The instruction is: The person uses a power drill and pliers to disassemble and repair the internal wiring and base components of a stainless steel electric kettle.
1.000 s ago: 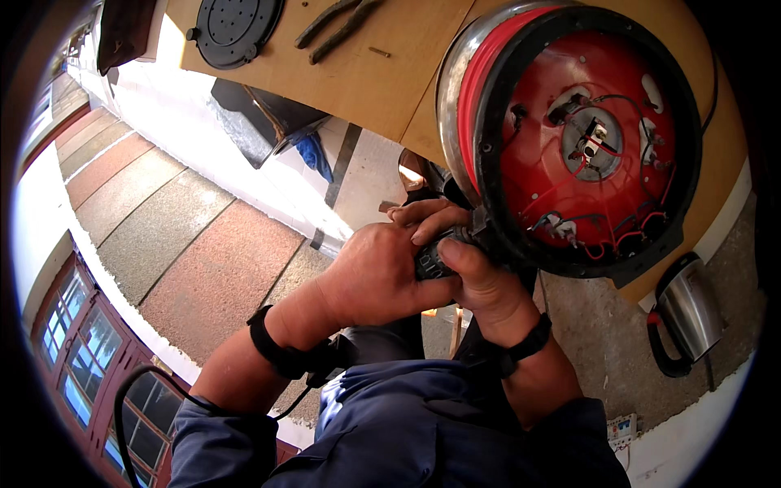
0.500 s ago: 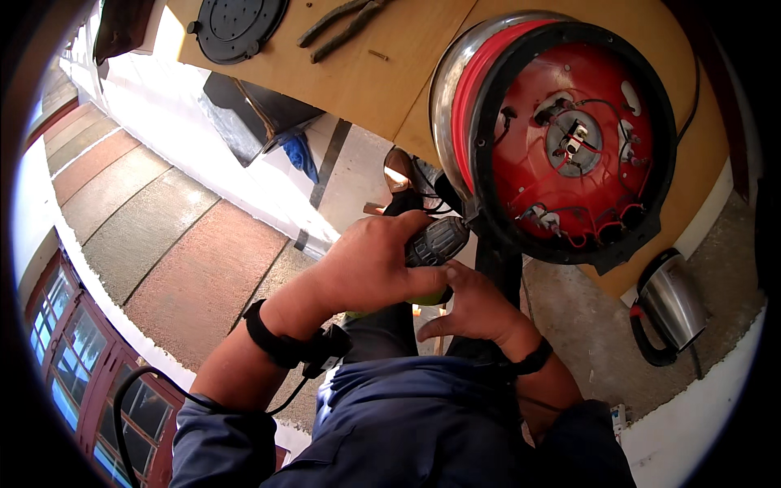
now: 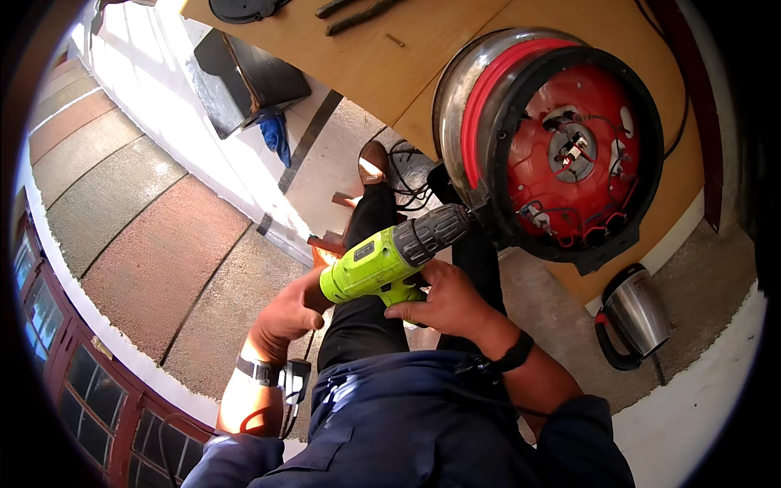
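Observation:
A lime-green and black cordless drill (image 3: pixel 373 267) lies across the space above my legs, its chuck pointing up and right. My right hand (image 3: pixel 458 302) wraps round its grip from the right. By the drill's rear end is my left hand (image 3: pixel 286 315), thumb apart from the fingers, whose tips are partly hidden behind the drill body. The drill's tip is close to the black rim (image 3: pixel 498 159) of a round steel appliance lying on its side. Its red underside (image 3: pixel 530 175) faces me, with wires and small metal fittings on it.
The appliance rests on a wooden table (image 3: pixel 423 65), with a screw (image 3: pixel 395 40), pliers (image 3: pixel 358 18) and a black disc (image 3: pixel 237 8) on it. A steel kettle (image 3: pixel 647 313) stands at the right. A blue cloth (image 3: pixel 275 137) hangs beside a black box (image 3: pixel 285 85).
My left hand has moved from the drill's chuck back to its rear end, baring the drill body. My right hand has closed round the grip. The view has shifted slightly.

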Demonstrator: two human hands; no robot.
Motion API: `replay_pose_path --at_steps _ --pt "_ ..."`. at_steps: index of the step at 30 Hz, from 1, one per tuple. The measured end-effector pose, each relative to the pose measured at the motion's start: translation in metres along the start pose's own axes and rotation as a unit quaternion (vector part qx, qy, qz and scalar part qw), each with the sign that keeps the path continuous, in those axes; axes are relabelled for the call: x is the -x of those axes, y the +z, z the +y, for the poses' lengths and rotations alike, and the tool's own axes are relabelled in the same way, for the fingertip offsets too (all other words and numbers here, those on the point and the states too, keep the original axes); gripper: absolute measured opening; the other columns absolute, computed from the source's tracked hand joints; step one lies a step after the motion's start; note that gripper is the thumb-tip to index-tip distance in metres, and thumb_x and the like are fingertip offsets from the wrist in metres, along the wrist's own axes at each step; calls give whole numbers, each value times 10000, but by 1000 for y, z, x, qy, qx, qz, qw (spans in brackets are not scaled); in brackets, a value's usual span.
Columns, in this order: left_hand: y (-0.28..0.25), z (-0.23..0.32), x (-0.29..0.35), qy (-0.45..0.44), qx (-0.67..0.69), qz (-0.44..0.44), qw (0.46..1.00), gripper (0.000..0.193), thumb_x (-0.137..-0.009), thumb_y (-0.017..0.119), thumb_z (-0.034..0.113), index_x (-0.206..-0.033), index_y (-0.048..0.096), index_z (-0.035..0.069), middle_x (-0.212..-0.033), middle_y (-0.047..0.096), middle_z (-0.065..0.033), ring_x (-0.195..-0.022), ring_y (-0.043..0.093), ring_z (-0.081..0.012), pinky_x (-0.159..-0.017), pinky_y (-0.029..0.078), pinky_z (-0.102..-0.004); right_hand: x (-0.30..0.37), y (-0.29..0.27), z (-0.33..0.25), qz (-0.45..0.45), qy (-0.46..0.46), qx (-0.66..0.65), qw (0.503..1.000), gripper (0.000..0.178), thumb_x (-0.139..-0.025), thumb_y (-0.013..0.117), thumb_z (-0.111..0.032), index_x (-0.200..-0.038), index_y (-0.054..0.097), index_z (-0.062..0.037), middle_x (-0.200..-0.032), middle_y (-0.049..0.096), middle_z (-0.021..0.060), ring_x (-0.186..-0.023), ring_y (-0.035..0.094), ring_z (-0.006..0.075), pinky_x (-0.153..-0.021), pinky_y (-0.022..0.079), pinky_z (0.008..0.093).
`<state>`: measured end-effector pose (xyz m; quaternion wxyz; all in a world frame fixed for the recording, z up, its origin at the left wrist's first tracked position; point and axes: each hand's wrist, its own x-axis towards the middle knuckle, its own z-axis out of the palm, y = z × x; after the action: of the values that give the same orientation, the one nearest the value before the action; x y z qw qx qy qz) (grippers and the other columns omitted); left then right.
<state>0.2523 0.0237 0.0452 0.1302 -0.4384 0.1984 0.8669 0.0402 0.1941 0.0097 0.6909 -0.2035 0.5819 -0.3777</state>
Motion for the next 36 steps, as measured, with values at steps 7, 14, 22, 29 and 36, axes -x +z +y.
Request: replay_pose_path --at_steps 7,14,22,29,36 --pt "29 -72 -30 58 126 9 990 863 -733 884 160 -1462 446 7 -1406 564 -133 -1310 530 -268 -1126 402 -401 9 -4 7 15 -9 88 996 566 -727 881 -383 -1117 670 -31 -1015 703 160 -925 703 300 -817 561 389" --pt "56 -74 -62 144 204 29 968 698 -814 807 137 -1421 489 6 -1307 626 -180 -1227 596 -333 -1034 497 -480 20 -14 -12 19 -75 231 970 398 -783 836 -277 -1076 702 -42 -940 698 155 -848 682 323 -732 549 396" --pt "67 -61 -60 110 162 18 981 523 -804 777 61 -1284 575 12 -1087 677 -137 -994 668 -283 -941 533 -436 48 -77 -83 253 -297 423 818 290 -771 796 -80 -1031 671 -51 -947 662 91 -807 646 293 -696 518 394" --pt "82 -66 -56 131 179 88 971 507 -813 769 49 -1279 571 24 -1080 675 -120 -973 679 -277 -902 553 -424 30 -92 -65 311 -322 425 786 270 -830 730 21 -1080 636 -19 -951 632 131 -788 618 251 -667 505 329" --pt "77 -69 -55 124 178 81 973 519 -816 768 61 -1292 564 25 -1102 673 -133 -972 680 -274 -893 553 -420 25 -92 -59 332 -316 424 781 333 -753 765 11 -1058 667 -80 -955 636 85 -797 638 278 -686 530 369"
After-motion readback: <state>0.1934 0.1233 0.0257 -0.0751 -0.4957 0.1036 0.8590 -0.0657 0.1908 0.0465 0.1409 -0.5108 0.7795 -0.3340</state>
